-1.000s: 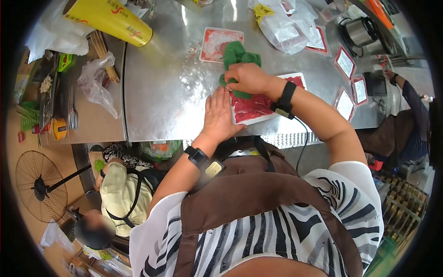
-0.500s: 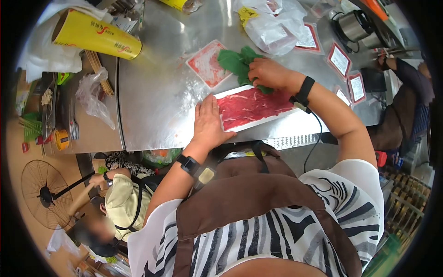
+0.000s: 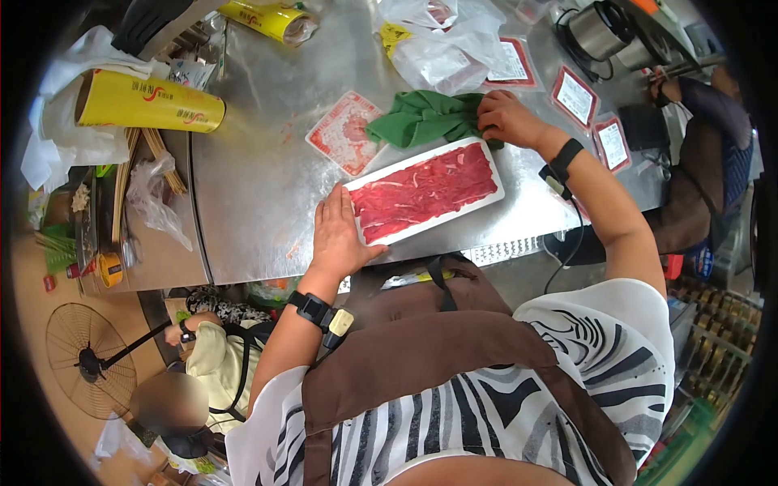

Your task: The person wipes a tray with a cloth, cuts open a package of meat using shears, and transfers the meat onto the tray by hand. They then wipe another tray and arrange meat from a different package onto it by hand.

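Observation:
A white tray (image 3: 496, 197) of sliced red meat (image 3: 425, 190) lies on the steel table in front of me. My left hand (image 3: 336, 239) rests against the tray's left end, fingers stretched out and thumb along the near corner. Beyond the tray's upper right corner, my right hand (image 3: 512, 121) is closed on the right end of a green cloth (image 3: 429, 117). The cloth lies bunched along the tray's far side, partly over a flat red-and-white packet (image 3: 347, 134).
White plastic bags (image 3: 442, 53) lie at the back, with labelled red-edged packs (image 3: 575, 95) to the right. A yellow cylinder (image 3: 154, 101) and wooden skewers (image 3: 162, 158) are on the left. Below, at left, another person (image 3: 215, 364) is near a fan (image 3: 89, 360).
My right hand has drawn back from the tray's far edge, bringing the cloth off the meat and out to the right. My left hand stays at the tray's left end.

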A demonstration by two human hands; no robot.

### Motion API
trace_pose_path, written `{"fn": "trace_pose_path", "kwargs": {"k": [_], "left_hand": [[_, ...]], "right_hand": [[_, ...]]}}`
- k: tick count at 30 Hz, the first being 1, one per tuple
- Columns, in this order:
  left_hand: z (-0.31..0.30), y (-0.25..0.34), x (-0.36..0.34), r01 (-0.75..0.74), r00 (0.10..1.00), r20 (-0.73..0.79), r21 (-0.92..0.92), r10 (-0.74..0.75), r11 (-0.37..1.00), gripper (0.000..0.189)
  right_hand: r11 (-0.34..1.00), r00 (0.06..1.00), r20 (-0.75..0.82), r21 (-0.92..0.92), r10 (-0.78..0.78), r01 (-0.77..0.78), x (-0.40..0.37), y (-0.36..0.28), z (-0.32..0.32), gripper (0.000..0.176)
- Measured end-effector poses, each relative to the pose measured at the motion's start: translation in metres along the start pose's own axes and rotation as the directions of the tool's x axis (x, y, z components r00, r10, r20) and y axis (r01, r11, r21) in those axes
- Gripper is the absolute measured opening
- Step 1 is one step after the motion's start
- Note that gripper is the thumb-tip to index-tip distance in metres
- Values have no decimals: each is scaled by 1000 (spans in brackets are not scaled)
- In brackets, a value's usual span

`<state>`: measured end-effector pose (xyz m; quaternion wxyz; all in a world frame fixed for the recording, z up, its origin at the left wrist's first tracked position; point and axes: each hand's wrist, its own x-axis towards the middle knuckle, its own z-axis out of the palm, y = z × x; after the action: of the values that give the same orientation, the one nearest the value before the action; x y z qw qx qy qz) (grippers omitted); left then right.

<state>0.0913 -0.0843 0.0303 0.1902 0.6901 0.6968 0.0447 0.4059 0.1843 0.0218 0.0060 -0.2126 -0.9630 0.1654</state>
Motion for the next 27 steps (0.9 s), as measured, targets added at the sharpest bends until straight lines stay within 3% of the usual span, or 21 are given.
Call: {"fn": "trace_pose_path", "kwargs": {"k": [3, 4, 5, 7, 8, 9, 11, 13, 15, 17, 19, 20, 21, 23, 24, 26, 27], "left_hand": [[0, 2, -1, 0, 1000, 3, -12, 0, 1000, 116], [-2, 1, 0, 21, 1000, 15, -24, -20, 999, 115], [-1, -3, -1, 34, 999, 4, -18, -34, 999, 115], [5, -15, -5, -8, 999, -41, -232, -2, 973, 113], [7, -22, -4, -19, 993, -120, -307, -19, 952, 100], [11, -27, 1, -6, 991, -129, -299, -34, 954, 100], [19, -35, 19, 198, 903, -117, -741, -414, 642, 78], [16, -42, 46, 307, 857, -157, -609, -491, 731, 59], [12, -49, 73, 373, 842, -150, -531, -518, 761, 53], [13, -57, 96, 427, 840, -126, -446, -527, 787, 48], [21, -70, 113, 472, 825, -128, -379, -550, 796, 39], [24, -76, 117, 461, 835, -116, -385, -537, 800, 39], [25, -86, 119, 479, 826, -124, -361, -550, 800, 36], [28, -112, 115, 496, 819, -127, -333, -559, 802, 33], [31, -129, 110, 496, 807, -115, -399, -579, 771, 33], [32, -163, 96, 504, 790, -97, -458, -605, 732, 33], [31, -177, 86, 485, 779, -156, -465, -608, 741, 29]], "right_hand": [[987, 990, -142, -151, 25, -47, -27, -2, 9, 18], [989, 947, -311, -91, 82, -115, -33, -16, 9, 21], [986, 874, -466, -18, 137, -164, -39, -36, 10, 25], [907, 699, -614, 71, 367, -415, -59, -57, 34, 27], [767, 622, -448, 359, 642, -533, -65, -73, 40, 26], [523, 516, -196, 577, 834, -627, -72, -87, 45, 26], [430, 551, 30, 589, 834, -684, -89, -91, 78, 28], [614, 618, -189, 510, 763, -602, -90, -106, 89, 27], [635, 633, -198, 487, 749, -600, -82, -107, 87, 27], [313, 514, 96, 693, 853, -650, -77, -114, 76, 26], [599, 673, -116, 582, 731, -550, -75, -110, 96, 23], [492, 644, -36, 679, 764, -545, -73, -117, 101, 23], [517, 670, -22, 655, 742, -551, -70, -121, 106, 23], [726, 720, -171, 342, 672, -597, -50, -153, 84, 25], [721, 717, -167, 344, 677, -601, -40, -163, 76, 25], [886, 757, -491, 69, 431, -459, -17, -181, 67, 39], [885, 758, -487, 75, 435, -459, -7, -190, 67, 39]]}}
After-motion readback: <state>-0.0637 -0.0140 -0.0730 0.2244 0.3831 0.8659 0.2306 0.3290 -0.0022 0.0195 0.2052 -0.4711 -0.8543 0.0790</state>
